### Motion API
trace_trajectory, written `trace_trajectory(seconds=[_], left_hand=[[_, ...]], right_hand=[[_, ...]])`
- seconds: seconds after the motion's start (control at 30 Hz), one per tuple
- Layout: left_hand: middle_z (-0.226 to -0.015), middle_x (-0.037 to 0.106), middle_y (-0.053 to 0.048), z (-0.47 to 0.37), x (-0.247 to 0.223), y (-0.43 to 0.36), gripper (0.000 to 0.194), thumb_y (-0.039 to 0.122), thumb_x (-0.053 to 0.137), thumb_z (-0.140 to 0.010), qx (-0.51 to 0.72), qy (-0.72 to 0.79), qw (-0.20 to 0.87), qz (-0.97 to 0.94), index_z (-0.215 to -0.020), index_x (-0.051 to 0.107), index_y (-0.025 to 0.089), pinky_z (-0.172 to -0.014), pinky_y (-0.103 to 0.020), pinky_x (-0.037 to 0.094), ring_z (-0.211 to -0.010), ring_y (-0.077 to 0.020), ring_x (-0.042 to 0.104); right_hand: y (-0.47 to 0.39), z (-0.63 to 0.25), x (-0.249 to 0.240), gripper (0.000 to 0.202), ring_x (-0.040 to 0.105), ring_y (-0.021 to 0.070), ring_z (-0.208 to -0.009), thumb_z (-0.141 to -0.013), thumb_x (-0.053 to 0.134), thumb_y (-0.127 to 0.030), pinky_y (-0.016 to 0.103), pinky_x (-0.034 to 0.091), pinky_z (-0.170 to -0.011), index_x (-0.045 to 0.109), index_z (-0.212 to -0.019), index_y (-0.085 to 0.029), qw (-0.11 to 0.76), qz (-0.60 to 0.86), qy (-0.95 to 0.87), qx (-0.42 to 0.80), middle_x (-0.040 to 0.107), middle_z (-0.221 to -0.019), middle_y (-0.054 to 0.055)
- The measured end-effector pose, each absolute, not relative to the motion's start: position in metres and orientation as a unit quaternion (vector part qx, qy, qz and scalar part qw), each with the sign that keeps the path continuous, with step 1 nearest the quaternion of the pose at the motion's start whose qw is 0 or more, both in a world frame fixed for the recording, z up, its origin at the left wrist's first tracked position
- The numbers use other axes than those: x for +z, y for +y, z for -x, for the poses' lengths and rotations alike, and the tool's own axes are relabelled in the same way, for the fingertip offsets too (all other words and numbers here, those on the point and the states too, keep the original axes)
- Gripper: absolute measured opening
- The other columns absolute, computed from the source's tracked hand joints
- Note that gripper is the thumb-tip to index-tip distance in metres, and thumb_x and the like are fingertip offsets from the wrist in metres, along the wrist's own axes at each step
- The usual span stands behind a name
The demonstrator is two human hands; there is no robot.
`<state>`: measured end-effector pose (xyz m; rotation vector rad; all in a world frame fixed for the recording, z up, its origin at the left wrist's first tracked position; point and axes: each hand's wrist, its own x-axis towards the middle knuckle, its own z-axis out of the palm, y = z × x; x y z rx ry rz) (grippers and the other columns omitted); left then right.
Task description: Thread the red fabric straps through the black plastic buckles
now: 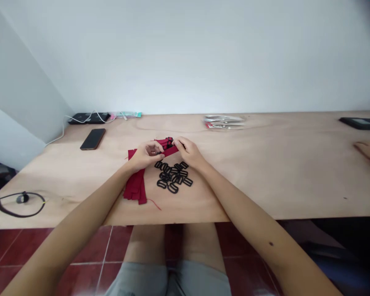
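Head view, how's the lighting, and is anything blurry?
Head view: soft light on the wall, no strong glare; head view: black buckles readable in outline, fine detail on the held strap unclear; head view: lower right dark and blurred.

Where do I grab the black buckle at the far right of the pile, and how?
Maybe pinch its outer right end, coming from the right: the buckle seems to lie flat, that end points outward, and other buckles crowd its left side.

red strap (170,151) partly hidden behind fingers (180,145)
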<state>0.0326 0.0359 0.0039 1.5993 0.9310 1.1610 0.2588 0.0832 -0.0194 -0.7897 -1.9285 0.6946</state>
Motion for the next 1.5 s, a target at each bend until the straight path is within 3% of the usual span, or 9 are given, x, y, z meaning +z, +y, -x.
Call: trace_trajectory(seconds=[0.1, 0.33, 0.5, 0.7, 0.87, 1.03, 1.2, 1.33, 1.5], left_hand=[[-0.076, 0.065, 0.000, -0.032, 0.002, 0.036, 0.035, 0.036, 0.096, -0.069, 0.469, 0.380, 0.472, -0.643, -0.083, 0.071, 0.016, -0.060, -0.023, 0.048, -0.065, -0.0119, 0.060], [-0.078, 0.070, -0.002, -0.030, 0.001, 0.037, 0.038, 0.039, 0.097, -0.071, 0.498, 0.372, 0.503, -0.600, -0.092, 0.075, 0.016, -0.061, -0.024, 0.052, -0.066, -0.0124, 0.063], [-0.079, 0.072, -0.003, -0.026, 0.001, 0.040, 0.040, 0.041, 0.098, -0.070, 0.491, 0.375, 0.505, -0.603, -0.092, 0.077, 0.015, -0.063, -0.025, 0.054, -0.067, -0.0134, 0.066], [-0.082, 0.074, -0.005, -0.023, 0.002, 0.039, 0.038, 0.040, 0.098, -0.072, 0.471, 0.387, 0.499, -0.615, -0.092, 0.078, 0.014, -0.065, -0.025, 0.055, -0.071, -0.0153, 0.069], [-0.076, 0.073, -0.003, -0.014, 0.002, 0.044, 0.041, 0.037, 0.100, -0.068, 0.526, 0.372, 0.530, -0.552, -0.094, 0.079, 0.014, -0.060, -0.022, 0.053, -0.062, -0.0110, 0.065], [-0.081, 0.074, -0.002, -0.012, -0.001, 0.052, 0.044, 0.030, 0.104, -0.061, 0.585, 0.322, 0.599, -0.441, -0.093, 0.079, 0.016, -0.059, -0.019, 0.054, -0.063, -0.0087, 0.065], [-0.088, 0.076, -0.001, -0.015, 0.000, 0.053, 0.040, 0.024, 0.102, -0.064, 0.605, 0.274, 0.642, -0.384, -0.098, 0.080, 0.018, -0.063, -0.017, 0.055, -0.072, -0.0082, 0.067], [-0.089, 0.077, -0.001, -0.018, -0.001, 0.052, 0.039, 0.025, 0.101, -0.068, 0.600, 0.262, 0.654, -0.378, -0.101, 0.080, 0.019, -0.063, -0.018, 0.055, -0.074, -0.0090, 0.068], [-0.093, 0.078, -0.003, -0.019, -0.002, 0.051, 0.037, 0.025, 0.097, -0.071, 0.588, 0.286, 0.649, -0.389, -0.102, 0.078, 0.020, -0.064, -0.020, 0.056, -0.076, -0.0119, 0.070]], right_hand=[[0.086, -0.260, -0.023, 0.047, 0.065, 0.0231, -0.092, -0.104, 0.053, -0.064, 0.035, 0.050, -0.089, 0.069, -0.103, -0.020, 0.465, 0.329, -0.760, 0.312, 0.073, -0.099, 0.007], [0.084, -0.261, -0.023, 0.053, 0.054, 0.0185, -0.073, -0.101, 0.054, -0.070, 0.031, 0.044, -0.070, 0.065, -0.085, -0.020, 0.430, 0.331, -0.758, 0.362, 0.061, -0.076, 0.002], [0.080, -0.261, -0.018, 0.058, 0.049, 0.0176, -0.068, -0.104, 0.048, -0.068, 0.032, 0.039, -0.067, 0.059, -0.073, -0.020, 0.445, 0.352, -0.768, 0.297, 0.057, -0.070, 0.002], [0.084, -0.270, -0.018, 0.060, 0.039, 0.0165, -0.061, -0.107, 0.043, -0.067, 0.034, 0.031, -0.062, 0.042, -0.065, -0.024, 0.492, 0.404, -0.742, 0.209, 0.044, -0.061, 0.000], [0.093, -0.284, -0.020, 0.060, 0.037, 0.0162, -0.059, -0.107, 0.044, -0.066, 0.035, 0.027, -0.061, 0.036, -0.063, -0.024, 0.496, 0.435, -0.726, 0.193, 0.038, -0.059, -0.001], [0.090, -0.281, -0.023, 0.056, 0.049, 0.0179, -0.062, -0.106, 0.049, -0.058, 0.033, 0.035, -0.064, 0.054, -0.065, -0.022, 0.388, 0.389, -0.803, 0.231, 0.055, -0.061, 0.001], [0.079, -0.270, -0.023, 0.028, 0.065, 0.0213, -0.076, -0.102, 0.061, -0.038, 0.032, 0.045, -0.074, 0.076, -0.088, -0.020, 0.298, 0.326, -0.855, 0.271, 0.078, -0.086, 0.006], [0.075, -0.266, -0.023, 0.021, 0.066, 0.0210, -0.075, -0.099, 0.064, -0.029, 0.033, 0.047, -0.074, 0.079, -0.089, -0.018, 0.262, 0.293, -0.876, 0.280, 0.079, -0.085, 0.008], [0.077, -0.264, -0.024, 0.025, 0.063, 0.0210, -0.077, -0.095, 0.071, -0.042, 0.033, 0.047, -0.071, 0.078, -0.094, -0.018, 0.317, 0.296, -0.851, 0.294, 0.076, -0.089, 0.008]])
